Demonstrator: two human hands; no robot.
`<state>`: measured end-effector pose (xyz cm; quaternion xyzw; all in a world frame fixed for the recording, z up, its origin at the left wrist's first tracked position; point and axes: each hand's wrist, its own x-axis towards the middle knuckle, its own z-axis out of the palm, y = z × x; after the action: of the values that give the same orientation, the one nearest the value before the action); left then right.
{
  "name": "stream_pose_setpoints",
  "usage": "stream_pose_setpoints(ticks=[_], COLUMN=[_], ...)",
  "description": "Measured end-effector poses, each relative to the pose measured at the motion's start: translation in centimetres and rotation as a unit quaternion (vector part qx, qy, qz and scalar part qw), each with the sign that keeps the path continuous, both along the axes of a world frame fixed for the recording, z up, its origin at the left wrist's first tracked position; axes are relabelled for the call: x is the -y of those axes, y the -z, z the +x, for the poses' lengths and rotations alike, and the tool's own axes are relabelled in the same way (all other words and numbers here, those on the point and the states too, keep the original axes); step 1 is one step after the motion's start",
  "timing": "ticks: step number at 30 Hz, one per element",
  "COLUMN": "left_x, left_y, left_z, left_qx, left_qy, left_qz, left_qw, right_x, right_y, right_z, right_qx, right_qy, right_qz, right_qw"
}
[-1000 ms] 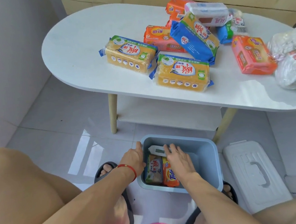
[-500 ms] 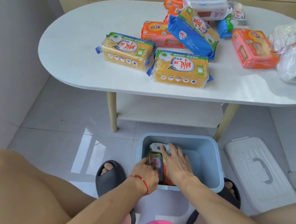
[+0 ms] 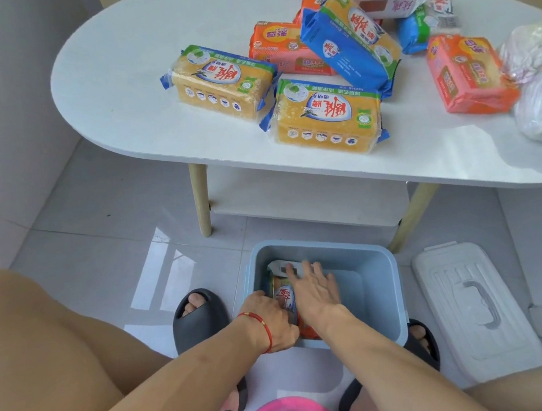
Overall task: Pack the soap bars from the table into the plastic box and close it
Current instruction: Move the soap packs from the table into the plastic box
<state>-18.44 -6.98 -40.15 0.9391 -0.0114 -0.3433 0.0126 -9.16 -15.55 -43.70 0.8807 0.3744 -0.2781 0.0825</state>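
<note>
Head view: table (image 3: 126, 96) well beyond the fingers carries unpacked soap bars (image 3: 327, 118). Plastic box (image 3: 373, 290) on floor, lid (image 3: 472, 312) off beside it for loading. Right hand (image 3: 314, 289), fingers flat, presses packed bars (image 3: 285, 298) down; left hand (image 3: 271, 321) curls round their near end, likely squaring them up.

White table (image 3: 126, 96) carries soap packs (image 3: 327, 117), bags (image 3: 539, 80)
</note>
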Motion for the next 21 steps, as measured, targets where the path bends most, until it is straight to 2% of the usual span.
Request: stream_pose_setpoints(ticks=[5, 11, 14, 18, 21], left_x=[0.6, 0.7, 0.1, -1.8, -2.9], left_y=[-0.6, -1.0, -2.3, -8.3, -14.1], left_z=[-0.1, 0.1, 0.3, 2.2, 3.2], left_qx=[-0.018, -0.063, -0.062, 0.101, 0.242], left_qy=[0.001, -0.012, -0.054, -0.117, -0.196], left_qz=[0.02, 0.031, 0.006, -0.006, -0.029], left_qw=[1.0, 0.997, 0.997, 0.988, 0.95], right_x=[-1.2, 1.6, 1.8, 0.6, 0.5], right_y=[0.5, -0.8, -2.7, -9.7, -16.4], right_z=[-0.2, 2.2, 2.9, 5.5, 6.1], right_qx=[-0.046, -0.168, -0.202, -0.198, -0.257], right_qy=[0.006, 0.017, 0.057, 0.13, 0.132], right_qz=[0.027, 0.037, 0.055, 0.143, 0.221], right_qw=[0.999, 0.985, 0.976, 0.961, 0.932])
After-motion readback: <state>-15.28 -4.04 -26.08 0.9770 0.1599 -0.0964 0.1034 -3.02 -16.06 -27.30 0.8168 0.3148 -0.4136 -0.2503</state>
